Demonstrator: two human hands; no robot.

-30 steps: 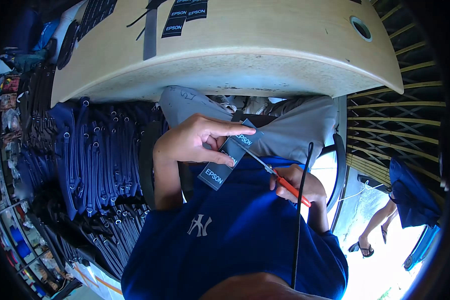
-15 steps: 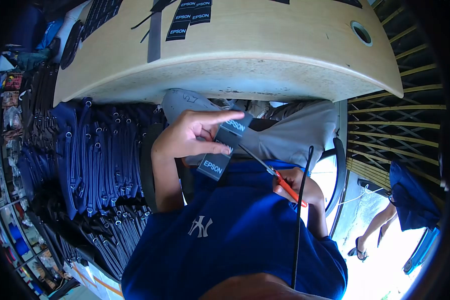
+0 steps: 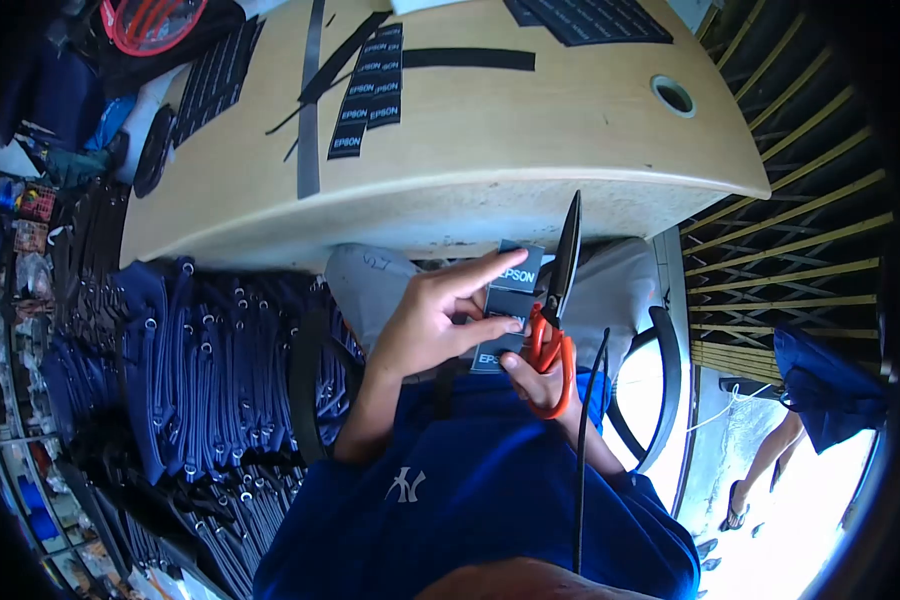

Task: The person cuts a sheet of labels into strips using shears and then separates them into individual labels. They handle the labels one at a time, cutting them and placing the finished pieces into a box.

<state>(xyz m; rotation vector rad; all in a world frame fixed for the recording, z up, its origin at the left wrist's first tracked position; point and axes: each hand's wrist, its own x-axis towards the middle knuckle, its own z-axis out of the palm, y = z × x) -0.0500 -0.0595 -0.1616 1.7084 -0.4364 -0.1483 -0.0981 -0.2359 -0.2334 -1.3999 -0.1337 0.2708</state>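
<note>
My left hand (image 3: 435, 318) pinches a dark strip of labels (image 3: 516, 275) printed EPSON, held above my lap. Beside it my right hand (image 3: 540, 380) grips the orange-handled scissors (image 3: 567, 262), whose dark blades point up toward the table edge and look closed. The right thumb reaches the lower end of the label strip. Part of the strip is hidden behind my left fingers.
On the wooden table (image 3: 530, 125) lie cut EPSON labels (image 3: 353, 110), black strips and dark label sheets (image 3: 600, 20). Blue straps (image 3: 210, 370) hang at left. A folding gate (image 3: 790, 260) stands at right, with a person's leg (image 3: 765, 465) below it.
The scissors have swung upright beside the labels, and my right hand has come up to the strip. My left hand and the labels sit further right and lower. The view shows more of the table.
</note>
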